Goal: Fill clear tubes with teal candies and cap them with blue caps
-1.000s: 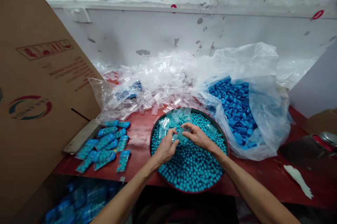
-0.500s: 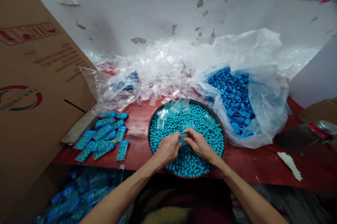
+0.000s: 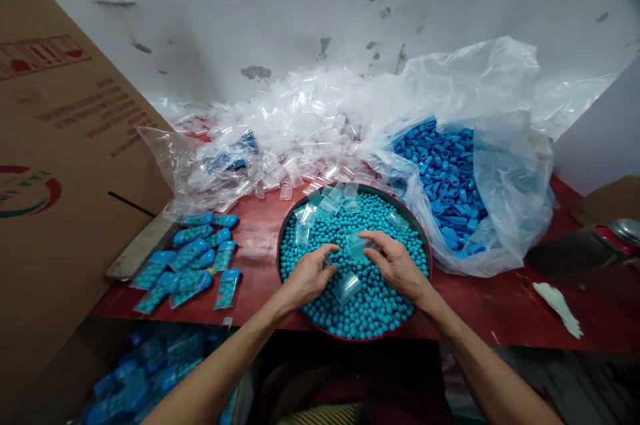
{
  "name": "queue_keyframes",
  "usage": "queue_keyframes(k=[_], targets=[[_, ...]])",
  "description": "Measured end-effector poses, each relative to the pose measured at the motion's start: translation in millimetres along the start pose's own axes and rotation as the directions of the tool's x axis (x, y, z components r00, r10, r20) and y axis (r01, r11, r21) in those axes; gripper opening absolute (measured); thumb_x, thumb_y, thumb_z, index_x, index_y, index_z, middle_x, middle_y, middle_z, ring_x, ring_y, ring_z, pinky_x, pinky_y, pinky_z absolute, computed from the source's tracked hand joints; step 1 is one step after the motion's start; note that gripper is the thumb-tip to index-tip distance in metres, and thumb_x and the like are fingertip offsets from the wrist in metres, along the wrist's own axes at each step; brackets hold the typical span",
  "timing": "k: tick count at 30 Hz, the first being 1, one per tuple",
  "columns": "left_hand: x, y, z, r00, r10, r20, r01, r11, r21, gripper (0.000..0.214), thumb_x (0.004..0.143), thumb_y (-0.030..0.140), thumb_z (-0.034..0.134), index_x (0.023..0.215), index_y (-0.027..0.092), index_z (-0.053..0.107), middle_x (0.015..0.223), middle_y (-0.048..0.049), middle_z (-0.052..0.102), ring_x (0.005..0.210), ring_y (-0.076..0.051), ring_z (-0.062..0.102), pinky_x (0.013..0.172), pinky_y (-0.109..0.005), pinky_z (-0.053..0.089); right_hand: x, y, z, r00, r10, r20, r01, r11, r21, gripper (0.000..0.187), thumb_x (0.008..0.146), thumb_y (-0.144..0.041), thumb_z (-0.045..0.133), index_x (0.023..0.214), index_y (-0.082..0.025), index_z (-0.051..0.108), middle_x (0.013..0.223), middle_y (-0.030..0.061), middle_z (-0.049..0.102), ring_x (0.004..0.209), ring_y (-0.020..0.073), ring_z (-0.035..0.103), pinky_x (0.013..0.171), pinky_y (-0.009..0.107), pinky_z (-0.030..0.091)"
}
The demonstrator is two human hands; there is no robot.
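A round dark tray with a red rim point(image 3: 430, 258) is filled with turquoise beads point(image 3: 360, 318). Over its left part is my left hand point(image 3: 311, 273), thumb and forefinger curved with a gap between them; no held thing can be made out there. My right hand point(image 3: 399, 266) has its thumb and forefinger at the right edge of a clear plastic case point(image 3: 356, 245). Between and below the hands, another clear case point(image 3: 347, 286) lies on the beads. Several more clear cases point(image 3: 330, 202) rest on the beads at the tray's far side.
Filled cases with blue caps point(image 3: 187, 254) lie left on the red table point(image 3: 257, 238), with more below its edge. A large carton point(image 3: 55, 145) stands left. Behind are heaped clear cases point(image 3: 310, 125); right are a bag of blue caps point(image 3: 445, 178) and a jar point(image 3: 580, 255).
My hands have moved apart from their meeting point over the beads. A clear case now lies loose below them, and my right fingers have reached another. The view has shifted slightly.
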State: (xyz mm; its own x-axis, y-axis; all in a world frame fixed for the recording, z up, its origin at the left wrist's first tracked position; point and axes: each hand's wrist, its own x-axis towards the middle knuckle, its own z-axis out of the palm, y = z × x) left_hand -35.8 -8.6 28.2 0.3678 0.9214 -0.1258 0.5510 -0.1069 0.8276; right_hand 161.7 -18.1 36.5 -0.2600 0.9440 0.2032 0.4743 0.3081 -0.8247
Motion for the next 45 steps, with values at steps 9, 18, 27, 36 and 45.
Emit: queue_keyframes(k=[9, 18, 27, 36, 45], targets=[[-43, 25, 9.4, 0.982, 0.098, -0.159, -0.100, 0.995, -0.003, 0.014, 0.077, 0.026, 0.045, 0.089, 0.019, 0.046, 0.095, -0.0058, 0.051, 0.092, -0.018, 0.049, 0.082, -0.031, 0.037, -30, 10, -3, 0.976, 0.206, -0.066, -0.197, 0.973, 0.116, 0.027, 0.079, -0.025, 0.043, 0.106, -0.021, 0.047, 0.087, 0.0039, 0.056, 0.067, 0.0140, 0.054, 0.063, 0.027, 0.045], [-29, 24, 28.2, 0.978, 0.172, -0.116, -0.185, 0.977, -0.104, 0.027, 0.075, 0.024, 0.051, 0.101, 0.019, 0.048, 0.110, -0.0075, 0.053, 0.106, -0.020, 0.047, 0.091, -0.034, 0.035, -25, -16, 36, 0.998, 0.038, 0.039, -0.047, 0.961, 0.271, 0.030, 0.081, -0.012, 0.035, 0.105, -0.019, 0.052, 0.100, 0.0040, 0.058, 0.092, 0.0134, 0.053, 0.081, 0.027, 0.043], [-33, -4, 17.1, 0.993, 0.025, -0.111, -0.020, 0.999, 0.039, 0.045, 0.062, 0.029, 0.066, 0.102, 0.022, 0.050, 0.098, -0.0042, 0.058, 0.092, -0.020, 0.053, 0.082, -0.033, 0.040, -24, -9, 24, 0.980, 0.149, 0.133, -0.083, 0.909, -0.407, 0.036, 0.081, -0.032, 0.045, 0.115, -0.018, 0.046, 0.100, 0.0083, 0.058, 0.091, 0.0199, 0.054, 0.078, 0.031, 0.041], [-39, 2, 31.6, 0.973, 0.185, 0.141, -0.210, 0.959, 0.189, 0.038, 0.069, 0.022, 0.057, 0.105, 0.021, 0.044, 0.104, -0.0059, 0.052, 0.097, -0.020, 0.047, 0.085, -0.033, 0.036, -27, 9, 41, 0.967, 0.026, 0.254, 0.035, 0.972, -0.233, 0.028, 0.079, -0.013, 0.042, 0.106, -0.017, 0.050, 0.098, 0.0056, 0.058, 0.092, 0.0151, 0.053, 0.080, 0.025, 0.039], [-33, 5, 45.0, 0.991, 0.024, 0.130, -0.080, 0.892, 0.445, 0.059, 0.057, 0.029, 0.068, 0.109, 0.015, 0.044, 0.099, -0.0116, 0.054, 0.091, -0.027, 0.049, 0.079, -0.038, 0.038, -16, -3, 19, 0.967, 0.040, 0.250, 0.078, 0.893, -0.444, 0.028, 0.086, -0.021, 0.035, 0.109, -0.021, 0.051, 0.098, 0.0060, 0.060, 0.092, 0.0172, 0.055, 0.076, 0.025, 0.040]])
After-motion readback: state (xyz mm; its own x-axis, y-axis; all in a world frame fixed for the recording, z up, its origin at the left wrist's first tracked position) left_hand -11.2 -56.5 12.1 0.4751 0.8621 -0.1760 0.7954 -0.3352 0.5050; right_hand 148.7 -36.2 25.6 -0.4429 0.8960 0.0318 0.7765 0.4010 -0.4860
